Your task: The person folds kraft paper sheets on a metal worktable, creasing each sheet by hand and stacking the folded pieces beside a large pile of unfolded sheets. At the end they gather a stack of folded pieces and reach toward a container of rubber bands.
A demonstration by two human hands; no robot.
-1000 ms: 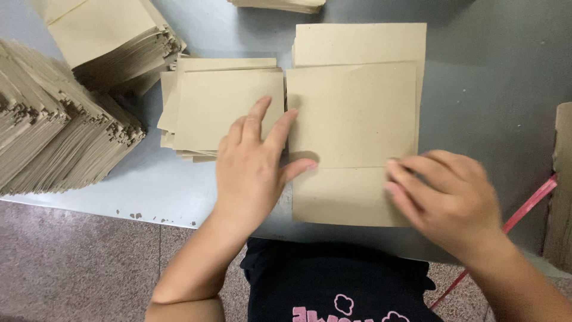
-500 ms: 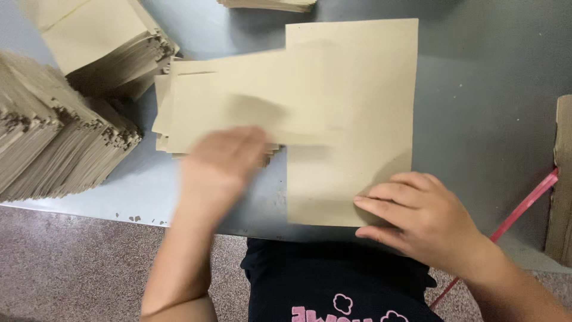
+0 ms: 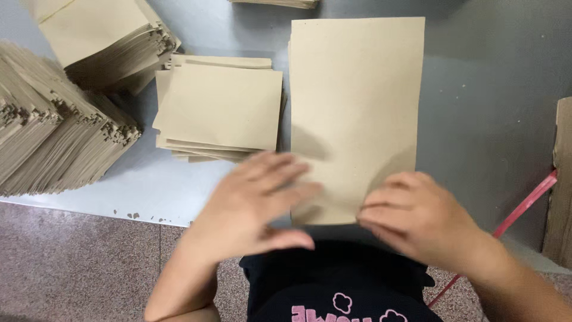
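A tall flat sheet of brown kraft paper (image 3: 356,101) lies on the grey table (image 3: 488,107) in front of me. My right hand (image 3: 426,217) rests on its near right corner, fingers bent and pressing down. My left hand (image 3: 256,203) hovers blurred over the sheet's near left corner, fingers spread and holding nothing. Left of the sheet sits a small pile of folded brown paper pieces (image 3: 220,107).
Large fanned stacks of brown paper (image 3: 56,137) fill the left side, with another stack (image 3: 104,39) behind them. More paper pokes in at the top edge (image 3: 280,3). A cardboard edge (image 3: 561,179) and a red strip (image 3: 524,206) lie at the right.
The folded piece that lay under my hands went to the left pile. A flat unfolded sheet now lies in its place. My left hand swung back toward the sheet's near corner.
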